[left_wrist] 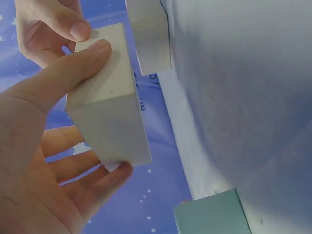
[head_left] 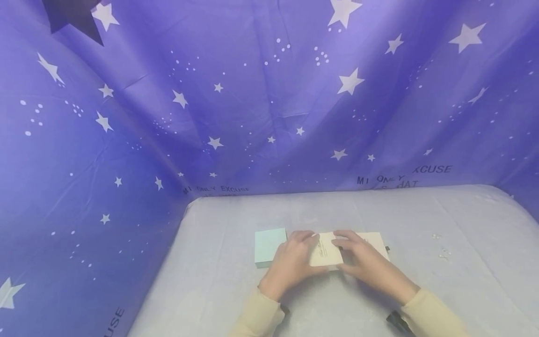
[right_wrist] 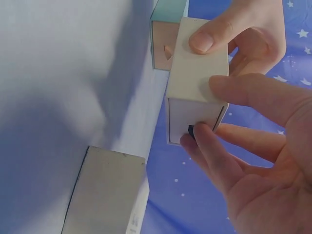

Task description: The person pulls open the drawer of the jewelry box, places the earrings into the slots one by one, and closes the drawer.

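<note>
A cream drawer-style gift box with printed script on its top is held between both hands, raised above the table. My left hand grips its left end, thumb along the near side and fingertips at the opposite edge. At the other end, the right hand has its thumb on the same side. Two of its fingertips are at a small black pull tab on the box's end face, which sits flush in the sleeve. Behind the right hand lies a second cream box, partly hidden.
A mint-green box stands to the left, partly behind the left hand; its end face is pinkish with a small tab. Several tiny shiny pieces lie toward the right of the cloth-covered table. A starry purple curtain hangs around it.
</note>
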A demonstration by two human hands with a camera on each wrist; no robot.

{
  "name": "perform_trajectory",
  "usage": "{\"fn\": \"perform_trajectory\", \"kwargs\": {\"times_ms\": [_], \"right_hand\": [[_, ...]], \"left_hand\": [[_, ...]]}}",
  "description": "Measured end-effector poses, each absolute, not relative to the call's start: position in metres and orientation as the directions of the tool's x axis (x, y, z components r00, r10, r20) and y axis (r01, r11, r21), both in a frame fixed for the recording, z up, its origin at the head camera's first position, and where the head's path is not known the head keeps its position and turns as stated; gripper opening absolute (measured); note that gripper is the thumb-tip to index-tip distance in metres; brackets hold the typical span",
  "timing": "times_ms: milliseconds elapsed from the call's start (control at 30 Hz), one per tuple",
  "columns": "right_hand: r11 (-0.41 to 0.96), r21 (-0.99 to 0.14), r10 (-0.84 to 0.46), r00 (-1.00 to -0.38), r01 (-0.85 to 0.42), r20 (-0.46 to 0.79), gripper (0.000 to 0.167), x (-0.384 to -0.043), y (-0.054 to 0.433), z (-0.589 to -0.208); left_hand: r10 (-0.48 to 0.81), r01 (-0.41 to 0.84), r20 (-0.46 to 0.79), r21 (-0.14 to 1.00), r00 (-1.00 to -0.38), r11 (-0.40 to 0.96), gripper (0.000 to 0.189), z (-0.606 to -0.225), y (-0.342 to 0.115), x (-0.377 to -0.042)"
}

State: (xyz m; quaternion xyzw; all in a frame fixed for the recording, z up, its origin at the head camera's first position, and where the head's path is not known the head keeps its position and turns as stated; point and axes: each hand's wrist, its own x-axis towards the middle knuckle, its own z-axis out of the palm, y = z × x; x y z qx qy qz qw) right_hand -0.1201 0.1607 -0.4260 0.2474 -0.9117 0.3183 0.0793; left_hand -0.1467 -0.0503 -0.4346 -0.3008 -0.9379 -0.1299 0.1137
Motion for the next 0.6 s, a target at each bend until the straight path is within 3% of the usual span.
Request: {"fn": "perform_trajectory", "kwargs": {"times_ms": [300, 600], "right_hand": [[0.675, -0.5, -0.396, -0.838, -0.543, 0.375, 0.054, -0.099, 0.168, -0.428], [0.68, -0.507, -0.389, -0.847, -0.53, 0.363, 0.056, -0.084, 0.173, -0.438]], "left_hand": [[0.586, 0.66, 0.371, 0.104, -0.72, 0.744, 0.076, -0.435, -0.051, -0.13], [0.619, 0.688, 0.377, 0.072, -0.689, 0.722, 0.073, -0.443, -0.05, -0.118]]}}
